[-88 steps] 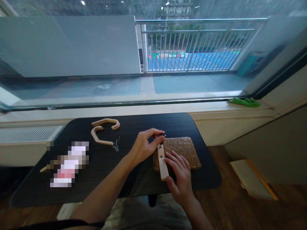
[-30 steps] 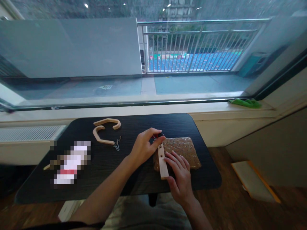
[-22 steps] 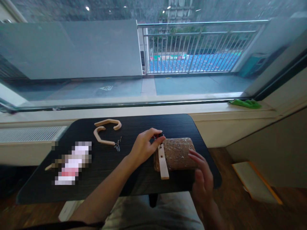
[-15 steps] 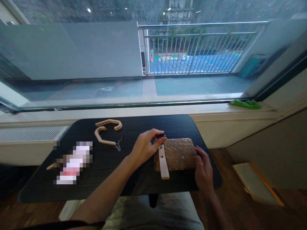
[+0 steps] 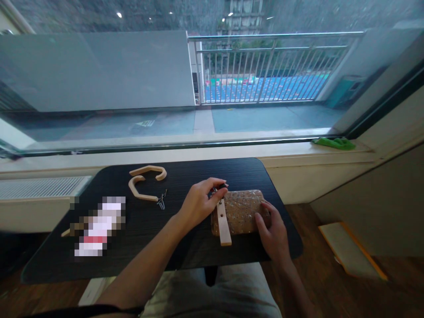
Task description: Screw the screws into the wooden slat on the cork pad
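A flat brown package in bubble wrap [image 5: 243, 218] lies on the black table in front of me. Across its left end rests a light wooden strip [image 5: 224, 229] with holes, its near end jutting past the package edge. My left hand [image 5: 202, 201] pinches a small dark thing at the strip's far end; fingers mostly hide it. Over the package's right end, my right hand [image 5: 274, 232] has thumb and fingers apart, the fingertips touching the wrap. Further left lie two curved wooden hooks [image 5: 134, 187] and several metal screws [image 5: 161, 201].
The black table [image 5: 145, 245] stands against a window sill [image 5: 285, 149]. A blurred-out white and red item [image 5: 96, 229] lies at its left side. A green cloth [image 5: 336, 143] is on the sill. A radiator [image 5: 39, 187] stands left, a board [image 5: 351, 251] on the floor right.
My right hand has shifted from the package's right edge onto its top, with the thumb and fingers spreading. The left hand keeps its pinch at the strip's far end.
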`<state>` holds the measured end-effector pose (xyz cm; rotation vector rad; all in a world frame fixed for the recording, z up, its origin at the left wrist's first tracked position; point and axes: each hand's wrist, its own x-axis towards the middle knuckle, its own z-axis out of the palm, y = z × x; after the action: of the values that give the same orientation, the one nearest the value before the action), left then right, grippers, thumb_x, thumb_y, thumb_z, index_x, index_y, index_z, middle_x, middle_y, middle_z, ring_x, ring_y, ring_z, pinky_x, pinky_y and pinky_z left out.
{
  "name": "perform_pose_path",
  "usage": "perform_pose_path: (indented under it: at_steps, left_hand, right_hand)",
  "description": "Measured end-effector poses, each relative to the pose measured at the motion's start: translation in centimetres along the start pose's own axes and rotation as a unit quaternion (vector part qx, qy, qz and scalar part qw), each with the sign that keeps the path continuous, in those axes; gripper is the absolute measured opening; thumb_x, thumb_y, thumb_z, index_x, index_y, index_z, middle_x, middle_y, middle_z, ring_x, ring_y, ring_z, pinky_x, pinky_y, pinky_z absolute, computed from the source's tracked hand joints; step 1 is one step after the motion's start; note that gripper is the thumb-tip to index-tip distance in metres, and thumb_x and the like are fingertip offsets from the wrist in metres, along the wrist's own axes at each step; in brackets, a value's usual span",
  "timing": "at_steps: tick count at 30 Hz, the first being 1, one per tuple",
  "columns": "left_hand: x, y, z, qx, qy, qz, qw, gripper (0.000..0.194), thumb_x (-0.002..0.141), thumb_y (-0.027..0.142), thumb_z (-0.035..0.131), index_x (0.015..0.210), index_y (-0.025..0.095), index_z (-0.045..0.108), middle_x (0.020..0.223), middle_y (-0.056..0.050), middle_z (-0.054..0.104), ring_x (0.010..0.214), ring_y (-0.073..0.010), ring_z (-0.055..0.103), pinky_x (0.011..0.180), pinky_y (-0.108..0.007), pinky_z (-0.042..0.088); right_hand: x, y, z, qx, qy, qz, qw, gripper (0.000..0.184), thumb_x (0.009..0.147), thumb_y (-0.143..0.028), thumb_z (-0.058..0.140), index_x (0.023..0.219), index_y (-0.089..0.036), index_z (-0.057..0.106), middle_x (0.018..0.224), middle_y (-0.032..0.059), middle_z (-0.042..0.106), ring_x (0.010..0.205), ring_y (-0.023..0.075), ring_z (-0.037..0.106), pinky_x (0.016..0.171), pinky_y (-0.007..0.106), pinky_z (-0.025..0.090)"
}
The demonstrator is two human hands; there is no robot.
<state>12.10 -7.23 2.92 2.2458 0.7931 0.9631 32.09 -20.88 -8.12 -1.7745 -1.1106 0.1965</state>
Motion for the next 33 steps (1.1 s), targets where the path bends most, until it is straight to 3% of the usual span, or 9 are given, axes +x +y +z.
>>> perform_pose_path:
  at_steps: [23,33]
  left_hand:
    - [0.08,0.4,-0.21,-0.007,-0.02,0.034,0.999,0.024,0.093,0.018,0.053,0.112,0.018,0.067,0.107,-0.008,0.076,0.101,-0.0202,0.071,0.092,-0.036,0.056]
    - [0.07,0.11,0.07,0.012,-0.026,0.067,0.997,0.029,0.089,0.023,0.065,0.117,0.018,0.065,0.096,-0.006,0.073,0.084,-0.0163,0.068,0.081,-0.031,0.056]
  right_hand:
    - [0.04,-0.09,-0.05,0.002,0.0,-0.006,1.0,0.04,0.088,-0.044,0.055,0.119,-0.02,0.061,0.129,0.0151,0.063,0.121,0.0305,0.058,0.105,0.054,0.043]
    - [0.14,0.16,-0.04,0.005,-0.002,-0.015,1.0,0.041,0.088,-0.043,0.056,0.12,-0.018,0.061,0.128,0.0163,0.063,0.12,0.0302,0.059,0.104,0.053,0.045]
